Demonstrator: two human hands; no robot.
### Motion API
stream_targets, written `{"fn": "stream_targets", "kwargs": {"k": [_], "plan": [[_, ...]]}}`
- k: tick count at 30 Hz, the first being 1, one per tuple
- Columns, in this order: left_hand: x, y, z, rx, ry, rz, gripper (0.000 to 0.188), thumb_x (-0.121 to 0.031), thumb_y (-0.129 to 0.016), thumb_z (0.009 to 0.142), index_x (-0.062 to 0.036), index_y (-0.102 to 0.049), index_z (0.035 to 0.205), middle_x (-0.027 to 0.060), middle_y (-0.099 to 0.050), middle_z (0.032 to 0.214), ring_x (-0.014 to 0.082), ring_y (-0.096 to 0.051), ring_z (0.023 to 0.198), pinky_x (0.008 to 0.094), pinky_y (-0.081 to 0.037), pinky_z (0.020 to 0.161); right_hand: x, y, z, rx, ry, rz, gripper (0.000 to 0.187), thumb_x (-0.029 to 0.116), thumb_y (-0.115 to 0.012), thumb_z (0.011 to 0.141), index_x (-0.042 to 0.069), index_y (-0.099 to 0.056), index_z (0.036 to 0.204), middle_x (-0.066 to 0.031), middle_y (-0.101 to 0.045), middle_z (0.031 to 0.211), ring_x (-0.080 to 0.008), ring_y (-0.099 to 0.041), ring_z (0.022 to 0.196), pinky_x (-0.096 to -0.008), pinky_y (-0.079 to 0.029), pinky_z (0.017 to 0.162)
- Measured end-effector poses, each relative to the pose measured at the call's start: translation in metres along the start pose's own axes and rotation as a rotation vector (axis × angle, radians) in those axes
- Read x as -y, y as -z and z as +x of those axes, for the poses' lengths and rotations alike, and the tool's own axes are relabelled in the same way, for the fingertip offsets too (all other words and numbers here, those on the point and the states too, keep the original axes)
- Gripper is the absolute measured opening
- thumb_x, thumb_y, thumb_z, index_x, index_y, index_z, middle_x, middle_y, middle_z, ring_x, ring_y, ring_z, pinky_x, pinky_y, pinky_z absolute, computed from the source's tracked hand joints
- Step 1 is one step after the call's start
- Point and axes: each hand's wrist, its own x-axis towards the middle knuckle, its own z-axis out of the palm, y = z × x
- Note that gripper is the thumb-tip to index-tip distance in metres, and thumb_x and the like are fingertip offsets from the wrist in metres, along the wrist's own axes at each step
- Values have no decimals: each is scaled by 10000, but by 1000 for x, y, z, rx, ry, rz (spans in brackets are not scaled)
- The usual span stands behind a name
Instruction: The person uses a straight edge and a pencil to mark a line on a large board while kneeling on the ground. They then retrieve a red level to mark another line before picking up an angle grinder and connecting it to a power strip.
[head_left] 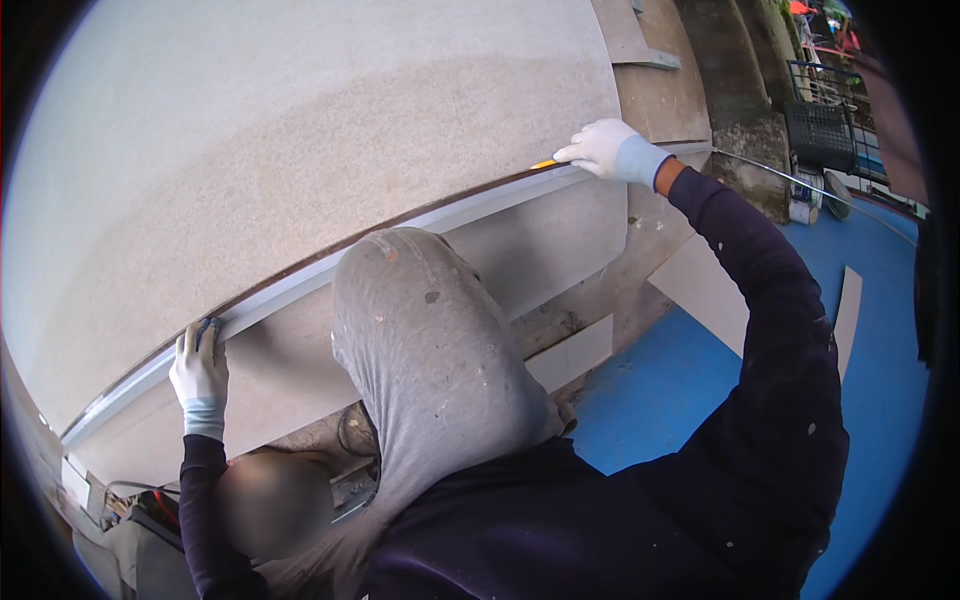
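Note:
A large pale grey board [400, 120] fills the upper left of the head view. A long, light metal straightedge [290, 292] lies across it, with a dark line along its far side. My left hand [200, 372], in a white glove with a pale blue cuff, has its fingers bent over the straightedge near its left end. My right hand [612, 150], gloved alike, pinches a yellow pencil [543, 164] at the straightedge's right part. The pencil points left, close to the dark line. My right thumb and fingertips are partly hidden.
My bent knee in stained grey cloth [430, 310] rises between my arms. White offcuts [705, 290] lie on the blue floor [640, 400] at right. A dark crate [820, 135] and a thin rod [800, 182] are at the upper right. A blurred patch covers something lower left.

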Motion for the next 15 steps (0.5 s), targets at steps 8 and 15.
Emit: {"fn": "stream_targets", "kwargs": {"k": [8, 15], "plan": [[-1, 3, -2, -13, 0, -6, 285, -140, -709, 931, -99, -745, 1212, 75, -701, 1225, 306, -679, 1096, 422, -616, 856, -12, -16, -15, -6, -90, 22, 296, 242, -590, 1003, 229, -726, 1266, -82, -720, 996, -307, -699, 965, -450, -558, 823], [0, 0, -3, -17, -11, -2, 293, -138, -708, 926, -98, -744, 1215, 81, -700, 1218, 310, -677, 1098, 425, -615, 862, -24, -27, -22, -4, -154, 31, 285, 260, -586, 1020, 267, -728, 1267, -87, -724, 1021, -315, -696, 992, -455, -556, 835]]}}
